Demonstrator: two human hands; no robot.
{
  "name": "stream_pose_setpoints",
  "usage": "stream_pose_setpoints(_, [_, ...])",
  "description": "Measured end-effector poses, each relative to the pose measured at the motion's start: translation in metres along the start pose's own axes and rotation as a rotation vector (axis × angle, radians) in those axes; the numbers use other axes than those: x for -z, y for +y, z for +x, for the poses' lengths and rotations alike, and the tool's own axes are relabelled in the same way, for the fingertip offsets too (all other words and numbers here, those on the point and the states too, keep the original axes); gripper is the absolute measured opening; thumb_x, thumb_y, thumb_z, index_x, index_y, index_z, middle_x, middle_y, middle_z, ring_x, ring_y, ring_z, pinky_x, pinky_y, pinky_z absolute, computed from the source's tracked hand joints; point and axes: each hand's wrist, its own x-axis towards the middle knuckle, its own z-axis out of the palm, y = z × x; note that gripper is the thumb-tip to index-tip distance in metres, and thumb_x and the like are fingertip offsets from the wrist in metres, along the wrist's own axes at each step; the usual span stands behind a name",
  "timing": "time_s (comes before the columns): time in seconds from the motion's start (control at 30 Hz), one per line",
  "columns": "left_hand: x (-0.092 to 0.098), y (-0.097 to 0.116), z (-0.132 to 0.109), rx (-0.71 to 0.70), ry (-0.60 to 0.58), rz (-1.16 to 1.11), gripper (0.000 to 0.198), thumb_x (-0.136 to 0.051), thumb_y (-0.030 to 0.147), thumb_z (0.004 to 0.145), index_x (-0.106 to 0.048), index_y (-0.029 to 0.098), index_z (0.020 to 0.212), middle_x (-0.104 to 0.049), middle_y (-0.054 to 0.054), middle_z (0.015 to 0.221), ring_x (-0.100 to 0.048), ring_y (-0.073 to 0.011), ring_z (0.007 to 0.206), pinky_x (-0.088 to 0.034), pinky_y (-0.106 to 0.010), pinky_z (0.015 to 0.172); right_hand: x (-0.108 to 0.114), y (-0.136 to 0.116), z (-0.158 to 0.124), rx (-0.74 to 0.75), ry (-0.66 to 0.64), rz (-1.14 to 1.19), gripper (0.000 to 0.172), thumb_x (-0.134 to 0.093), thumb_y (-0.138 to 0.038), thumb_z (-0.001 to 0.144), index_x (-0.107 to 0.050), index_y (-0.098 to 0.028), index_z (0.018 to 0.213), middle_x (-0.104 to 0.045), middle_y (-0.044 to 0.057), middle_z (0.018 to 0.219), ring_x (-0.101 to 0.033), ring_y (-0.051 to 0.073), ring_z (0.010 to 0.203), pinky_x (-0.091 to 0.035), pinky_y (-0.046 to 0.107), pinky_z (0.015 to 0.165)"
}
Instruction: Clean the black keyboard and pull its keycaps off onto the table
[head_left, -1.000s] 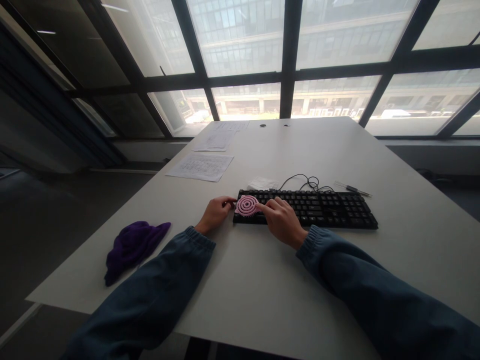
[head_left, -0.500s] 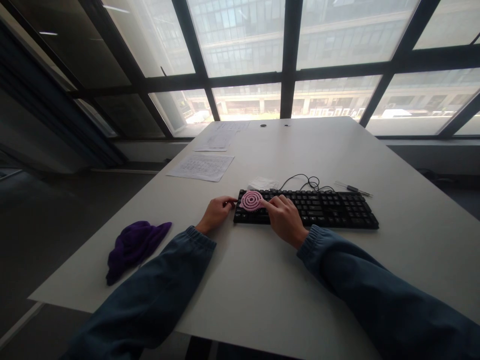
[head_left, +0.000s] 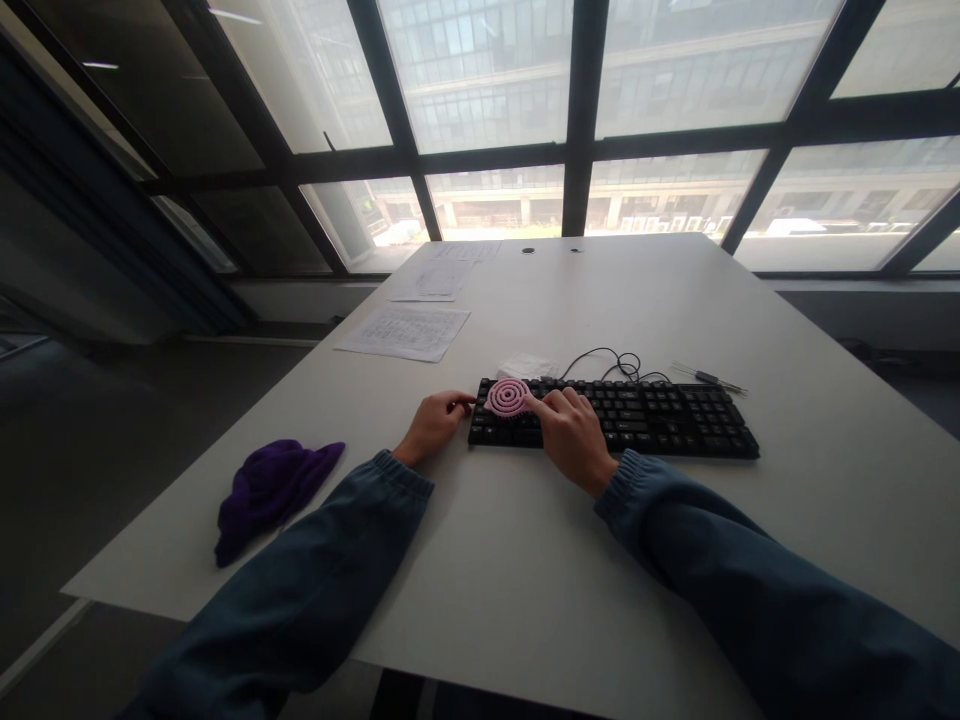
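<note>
Work: you're pressing a pink spiral disc (head_left: pixel 508 397) onto the kbd (head_left: pixel 660 420); by the look of it you're rubbing it over the keys.
Disc: it's lying flat on the kbd's far-left corner, on the top rows, just L of your R hand.
R hand (head_left: pixel 574 440): you're laying it over the keys, index stretched out w/ its tip on the disc's R edge. Other fingers are bending loosely, gripping nothing.
L hand (head_left: pixel 431 428): you're resting it on the table (head_left: pixel 525 580) at the kbd's L end, fingers curled in, tips at the kbd's edge. Can't tell if you're pinching it or just bracing.
Done so far: prob. little. The disc is sitting at the very L end, so at most that corner is getting covered.
Left: I'm judging that approx. the whole middle and R of the kbd, incl. numpad, is waiting.
Count, in hand: 1 disc, 1 kbd, 2 hands.
Count, rest:
- 1 purple cloth (head_left: pixel 270 490), lying near the table's L edge.
- 3 sheets (head_left: pixel 405 332) at far L; the farthest is showing faint, so maybe 2.
- 1 white packet (head_left: pixel 525 365), just behind the kbd.
- 1 cable (head_left: pixel 607 358), coiling behind it.
- 1 pen (head_left: pixel 705 377), or sth like it, at far R; too small to be sure.
</note>
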Motion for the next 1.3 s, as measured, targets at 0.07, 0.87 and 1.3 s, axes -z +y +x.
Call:
stream_pose_setpoints(0.07, [0.0, -0.001, 0.0, -0.002, -0.001, -0.002, 0.039, -0.048, 0.025, 0.082, -0.079, 0.017, 0.104, -0.077, -0.006, 0.088, -0.069, -0.0205, 0.082, -0.052, -0.029, 0.079, 0.0, 0.0, 0.0, -0.015, 0.005, -0.011, 0.041, -0.049, -0.009, 0.095, -0.064, -0.022, 0.131, -0.064, 0.01, 0.098, -0.047, 0.025, 0.091, -0.035, 0.037, 0.081])
stream_pose_setpoints(0.87, [-0.001, -0.001, 0.0, -0.004, 0.0, 0.006, 0.039, -0.048, 0.025, 0.082, -0.078, 0.016, 0.105, -0.078, -0.006, 0.092, -0.07, -0.0204, 0.086, -0.051, -0.03, 0.081, -0.009, 0.003, 0.003, 0.038, 0.03, 0.103, 0.045, -0.046, -0.005, 0.095, -0.063, -0.022, 0.133, -0.062, 0.009, 0.099, -0.047, 0.023, 0.09, -0.041, 0.035, 0.081])
stream_pose_setpoints(1.3, [0.0, 0.001, -0.001, 0.008, -0.003, -0.009, 0.04, -0.047, 0.025, 0.081, -0.078, 0.015, 0.104, -0.078, -0.006, 0.088, -0.07, -0.0201, 0.084, -0.051, -0.029, 0.079, -0.006, 0.007, 0.003, 0.039, 0.038, 0.093, 0.046, -0.046, -0.004, 0.096, -0.064, -0.024, 0.133, -0.064, 0.009, 0.102, -0.047, 0.024, 0.092, -0.042, 0.036, 0.084])
